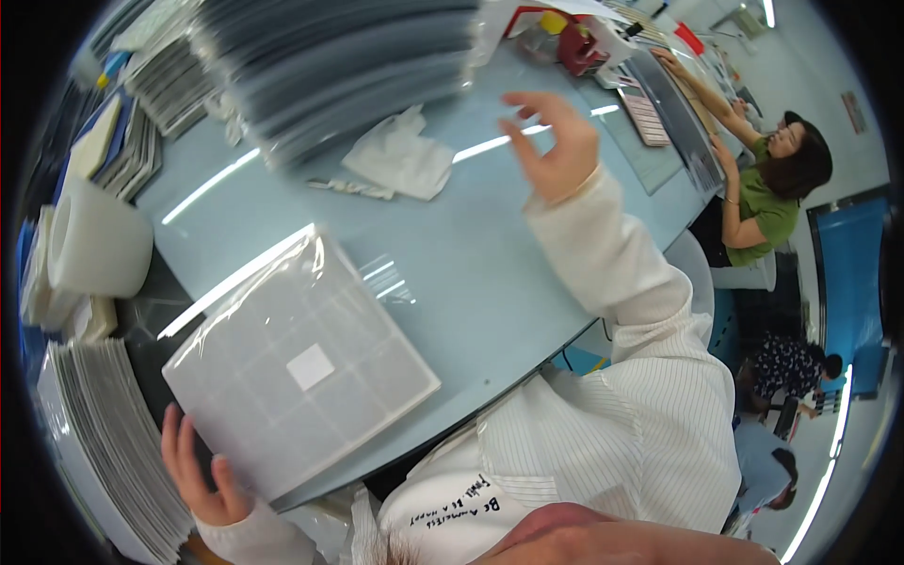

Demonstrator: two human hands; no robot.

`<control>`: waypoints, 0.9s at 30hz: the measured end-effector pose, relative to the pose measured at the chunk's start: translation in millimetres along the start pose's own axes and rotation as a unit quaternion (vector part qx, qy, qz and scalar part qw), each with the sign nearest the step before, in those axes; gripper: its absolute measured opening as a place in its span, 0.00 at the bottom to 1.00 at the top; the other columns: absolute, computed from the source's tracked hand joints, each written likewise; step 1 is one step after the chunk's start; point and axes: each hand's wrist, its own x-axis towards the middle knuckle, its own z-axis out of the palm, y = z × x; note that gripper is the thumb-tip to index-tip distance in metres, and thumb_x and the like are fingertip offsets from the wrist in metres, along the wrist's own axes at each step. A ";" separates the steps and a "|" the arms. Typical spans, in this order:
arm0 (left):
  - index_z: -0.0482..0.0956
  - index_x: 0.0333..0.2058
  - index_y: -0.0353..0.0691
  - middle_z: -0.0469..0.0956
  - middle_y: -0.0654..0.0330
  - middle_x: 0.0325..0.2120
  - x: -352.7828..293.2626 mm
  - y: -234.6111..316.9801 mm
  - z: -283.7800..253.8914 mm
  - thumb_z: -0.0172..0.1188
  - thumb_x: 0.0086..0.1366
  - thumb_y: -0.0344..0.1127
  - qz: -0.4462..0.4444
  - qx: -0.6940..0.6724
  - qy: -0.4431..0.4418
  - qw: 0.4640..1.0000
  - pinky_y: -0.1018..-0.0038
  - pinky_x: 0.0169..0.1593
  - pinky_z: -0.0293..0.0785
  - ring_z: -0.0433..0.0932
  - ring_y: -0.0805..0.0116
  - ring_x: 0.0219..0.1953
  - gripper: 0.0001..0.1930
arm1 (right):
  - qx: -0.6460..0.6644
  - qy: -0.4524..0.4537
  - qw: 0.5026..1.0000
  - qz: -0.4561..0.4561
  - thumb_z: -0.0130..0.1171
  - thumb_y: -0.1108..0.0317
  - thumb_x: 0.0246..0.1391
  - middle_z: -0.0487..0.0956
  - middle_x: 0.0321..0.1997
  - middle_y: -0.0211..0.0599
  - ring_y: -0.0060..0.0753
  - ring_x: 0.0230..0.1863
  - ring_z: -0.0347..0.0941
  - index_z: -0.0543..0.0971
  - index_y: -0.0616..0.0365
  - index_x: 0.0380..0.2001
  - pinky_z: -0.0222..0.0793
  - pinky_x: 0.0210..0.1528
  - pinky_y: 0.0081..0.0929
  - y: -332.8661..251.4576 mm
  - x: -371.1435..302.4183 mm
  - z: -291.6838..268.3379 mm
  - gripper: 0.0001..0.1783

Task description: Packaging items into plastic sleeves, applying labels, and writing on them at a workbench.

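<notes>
A flat, square, pale grey package (254,377) in shiny clear film lies on the table at the left, with a small white square label (311,366) on it. Faint grid lines show through the film. My left hand (212,480) is at the package's near left edge, fingers spread; whether they press on it I cannot tell. Out over the right part of the table, my right hand (557,146) is raised with curved fingers apart, and nothing is in it. Between that hand and the package lie a crumpled white tissue (405,155) and a slim white pen-like tool (350,189).
A tall film-wrapped stack of dark sheets (339,66) stands at the back. Along the left are a white roll (99,240) and a pile of thin sheets (113,443). A pink calculator (643,111) lies far right, near a seated person in green (763,207).
</notes>
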 end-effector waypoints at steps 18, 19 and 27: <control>0.60 0.58 0.37 0.65 0.57 0.54 -52.0 -64.0 36.3 0.46 0.67 0.49 -0.376 -0.185 -0.004 0.908 0.72 0.58 0.55 0.63 0.68 0.54 0.27 | -0.194 0.154 0.890 0.383 0.60 0.63 0.45 0.82 0.30 0.36 0.30 0.35 0.78 0.83 0.51 0.31 0.71 0.42 0.26 329.3 46.9 -72.4 0.09; 0.67 0.52 0.37 0.71 0.59 0.47 -54.7 -73.6 41.9 0.49 0.66 0.48 -0.282 -0.215 0.052 0.934 0.74 0.52 0.62 0.68 0.69 0.47 0.23 | -0.157 0.184 0.890 0.385 0.60 0.63 0.45 0.82 0.30 0.36 0.29 0.34 0.78 0.83 0.52 0.31 0.71 0.41 0.26 329.1 43.3 -66.2 0.09; 0.70 0.50 0.36 0.70 0.53 0.49 -30.2 -56.2 38.1 0.49 0.66 0.48 -0.489 -0.335 0.063 0.803 0.64 0.50 0.66 0.69 0.61 0.48 0.23 | -0.076 0.227 0.912 0.334 0.55 0.63 0.49 0.80 0.29 0.38 0.34 0.32 0.77 0.80 0.53 0.33 0.72 0.38 0.28 313.3 21.8 -34.1 0.10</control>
